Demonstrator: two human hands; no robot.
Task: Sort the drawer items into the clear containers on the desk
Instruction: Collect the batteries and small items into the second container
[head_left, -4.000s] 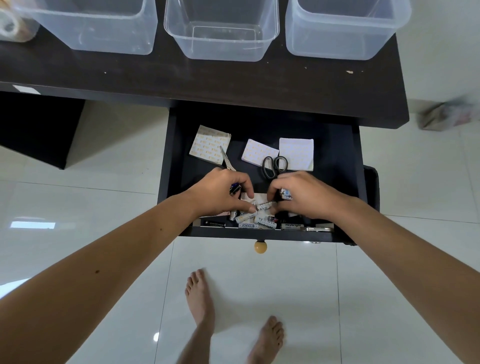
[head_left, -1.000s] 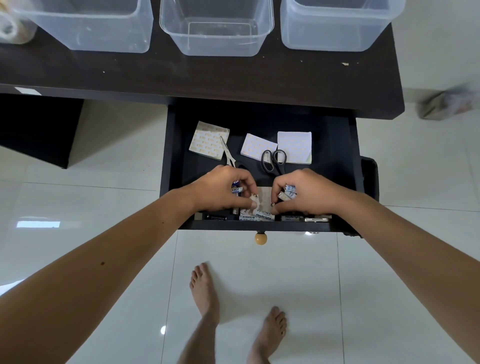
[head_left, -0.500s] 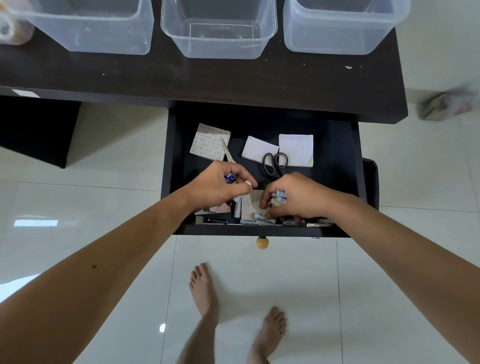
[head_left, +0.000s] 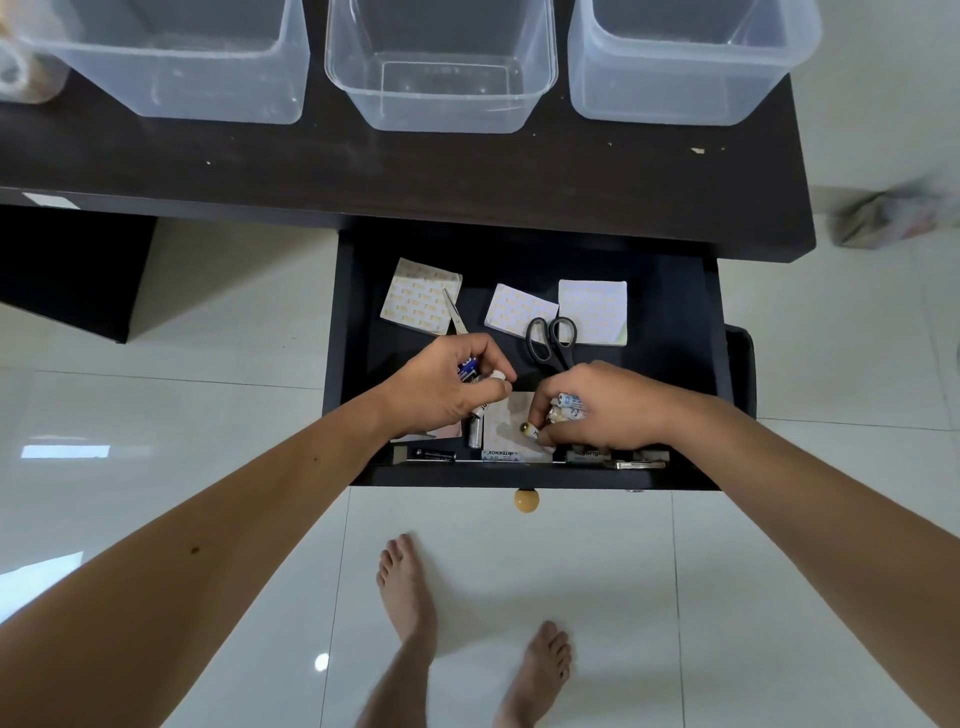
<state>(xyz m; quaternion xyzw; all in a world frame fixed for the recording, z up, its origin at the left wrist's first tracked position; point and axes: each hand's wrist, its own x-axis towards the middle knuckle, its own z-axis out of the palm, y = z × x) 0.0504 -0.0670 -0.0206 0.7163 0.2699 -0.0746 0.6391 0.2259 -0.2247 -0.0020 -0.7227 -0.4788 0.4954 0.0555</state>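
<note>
Three clear containers (head_left: 441, 67) line the dark tabletop (head_left: 467, 171) beyond both hands. In the open drawer (head_left: 675, 312), the left hand (head_left: 447, 387) grips batteries (head_left: 467, 370) and the right hand (head_left: 602, 405) clutches several more (scissors (head_left: 550, 340) lie just beyond its knuckles).

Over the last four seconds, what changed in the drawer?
Both hands gathered batteries: the left hand and right hand now grip more, leaving fewer loose at the drawer front. Scissors, paper pads and containers stayed put.
</note>
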